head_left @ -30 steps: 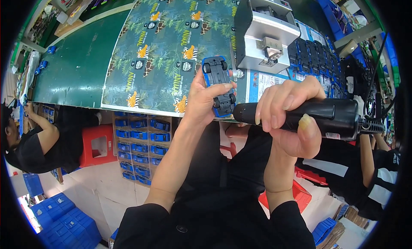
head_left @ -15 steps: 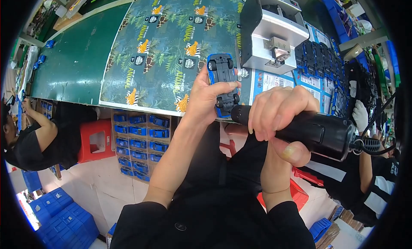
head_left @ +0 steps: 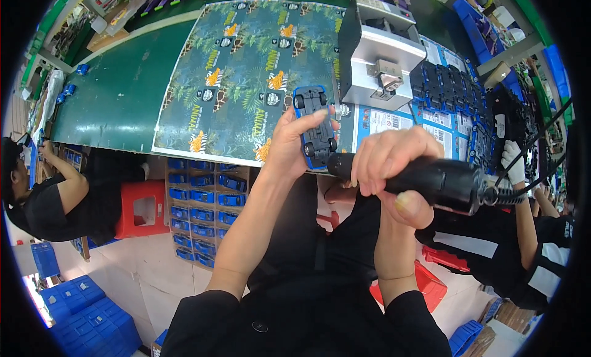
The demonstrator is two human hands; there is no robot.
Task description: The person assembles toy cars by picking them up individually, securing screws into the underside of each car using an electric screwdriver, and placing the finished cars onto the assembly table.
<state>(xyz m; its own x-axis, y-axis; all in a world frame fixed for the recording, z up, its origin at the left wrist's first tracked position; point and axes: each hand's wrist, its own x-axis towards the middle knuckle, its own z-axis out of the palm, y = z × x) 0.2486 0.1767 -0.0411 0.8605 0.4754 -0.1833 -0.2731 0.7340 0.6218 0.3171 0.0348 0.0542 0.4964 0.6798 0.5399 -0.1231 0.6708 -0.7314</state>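
A blue toy car (head_left: 316, 133) with a black underside is gripped in my left hand (head_left: 288, 141), its wheels turned up toward me. My left thumb lies across the chassis. In my right hand (head_left: 394, 166) is a black electric screwdriver (head_left: 440, 180), its fingers wrapped round the body and a cable running off its rear end. The screwdriver's nose meets the near end of the car; the bit itself is hidden there. Both hands are over the front edge of the printed sheet (head_left: 237, 104) on the bench.
A grey metal machine (head_left: 377, 58) stands beyond my hands. Rows of toy cars, undersides up, lie at its right (head_left: 446, 89). Left of my legs is a divided carton of blue cars (head_left: 202, 212). A red stool (head_left: 143, 206) and co-workers flank me.
The view has shifted slightly. The car has turned a little in my left hand, and my thumb sits higher on it. The screwdriver is still against its near end.
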